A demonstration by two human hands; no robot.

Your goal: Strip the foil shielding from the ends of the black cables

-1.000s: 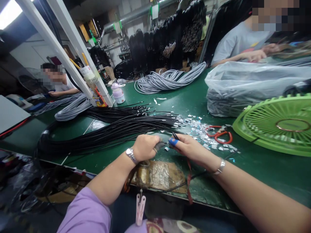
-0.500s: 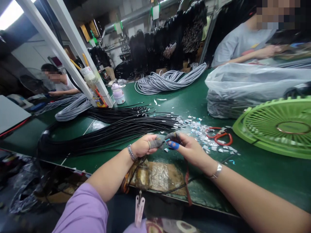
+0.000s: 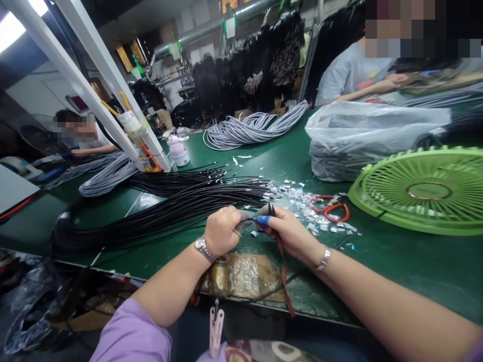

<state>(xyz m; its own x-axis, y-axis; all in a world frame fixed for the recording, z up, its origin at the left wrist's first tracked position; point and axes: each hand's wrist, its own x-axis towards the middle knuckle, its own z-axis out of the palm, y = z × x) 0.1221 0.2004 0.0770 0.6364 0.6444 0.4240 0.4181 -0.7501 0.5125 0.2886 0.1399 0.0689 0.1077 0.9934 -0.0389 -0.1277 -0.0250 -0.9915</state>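
Close together over the table's near side, both my hands are closed on a thin black cable [image 3: 247, 219]. My left hand [image 3: 222, 231] grips it in a fist, the back of the hand turned up. My right hand [image 3: 289, 231], with blue wrapping on the thumb, pinches the cable's end. Dark pointed tips [image 3: 271, 209] of some tool stick up from the right hand; its kind is hidden. A reddish-brown strap [image 3: 286, 276] hangs below that hand. Just beyond lies a bundle of black cables [image 3: 169, 208], with white scraps [image 3: 298, 201] near their ends.
Red-handled scissors [image 3: 334, 211] lie among the scraps, beside a green fan [image 3: 422, 193]. Behind stand a clear plastic bag [image 3: 339, 141] and coiled grey cable [image 3: 252, 130]. A white post [image 3: 124, 110] rises at left. Two other people [image 3: 347, 75] sit across the table.
My left hand has rolled over, so its back now faces up. Both hands stay together at the cable, and the whole view has shifted slightly.
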